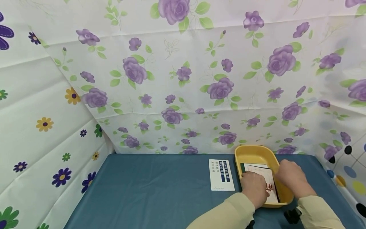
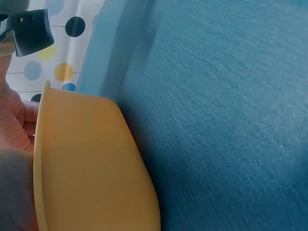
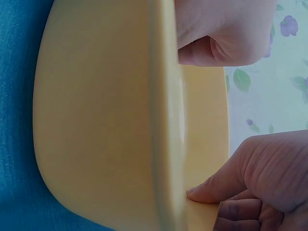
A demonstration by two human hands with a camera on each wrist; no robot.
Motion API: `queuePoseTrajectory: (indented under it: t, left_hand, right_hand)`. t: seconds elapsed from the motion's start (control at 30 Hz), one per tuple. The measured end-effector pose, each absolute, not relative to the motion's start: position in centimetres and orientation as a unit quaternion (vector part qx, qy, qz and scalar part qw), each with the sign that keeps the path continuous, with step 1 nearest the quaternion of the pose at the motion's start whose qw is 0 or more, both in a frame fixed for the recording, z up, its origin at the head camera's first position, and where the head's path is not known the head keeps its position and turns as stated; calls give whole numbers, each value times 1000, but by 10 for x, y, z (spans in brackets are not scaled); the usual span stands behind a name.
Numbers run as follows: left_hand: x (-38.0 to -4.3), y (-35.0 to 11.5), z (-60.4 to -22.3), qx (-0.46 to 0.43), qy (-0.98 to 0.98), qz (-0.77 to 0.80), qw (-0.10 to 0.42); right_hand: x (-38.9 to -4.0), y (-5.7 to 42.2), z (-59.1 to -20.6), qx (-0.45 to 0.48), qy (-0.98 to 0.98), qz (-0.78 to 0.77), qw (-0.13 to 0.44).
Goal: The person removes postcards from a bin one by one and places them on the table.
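A yellow plastic basin (image 1: pixel 256 152) holds several cards, the top one a white card (image 1: pixel 258 171) with red print, over a dark-edged one. My left hand (image 1: pixel 255 187) reaches over the basin's left rim and grips the white card, thumb on its face and fingers at its left edge. On the other side of the basin, my right hand (image 1: pixel 293 177) reaches down inside the right rim. Its thumb (image 3: pixel 211 187) points downward and its fingers are curled in the right wrist view; its fingertips are partly hidden, and I cannot tell whether they hold anything.
A white card (image 1: pixel 221 175) with dark blue blocks of lettering lies on the blue table (image 1: pixel 154 187), left of the basin. Floral sheeting (image 1: pixel 177 79) stands behind the table, with a flowered sheet (image 1: pixel 51 136) to the left and a dotted one (image 1: pixel 349 171) at right.
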State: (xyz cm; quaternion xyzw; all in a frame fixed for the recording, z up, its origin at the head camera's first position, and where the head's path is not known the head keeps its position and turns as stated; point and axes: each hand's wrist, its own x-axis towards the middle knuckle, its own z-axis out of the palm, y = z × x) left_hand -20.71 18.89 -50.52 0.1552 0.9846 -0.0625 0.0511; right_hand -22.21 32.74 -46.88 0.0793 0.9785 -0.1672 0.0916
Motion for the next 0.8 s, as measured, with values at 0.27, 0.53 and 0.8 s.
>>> queuePoseTrajectory:
  t: [0.27,0.53,0.8]
  left_hand:
    - [-204,188,-506,152,985,-76,30]
    - [-203,183,-502,150,987,-60,-5]
    - [-204,170,-493,184,977,15,-108]
  right_hand:
    - [-223,328,-470,83,977,-170,101]
    - [-223,327,-469,85,977,-168,101]
    - [-224,327,-466,82,978,-159,105]
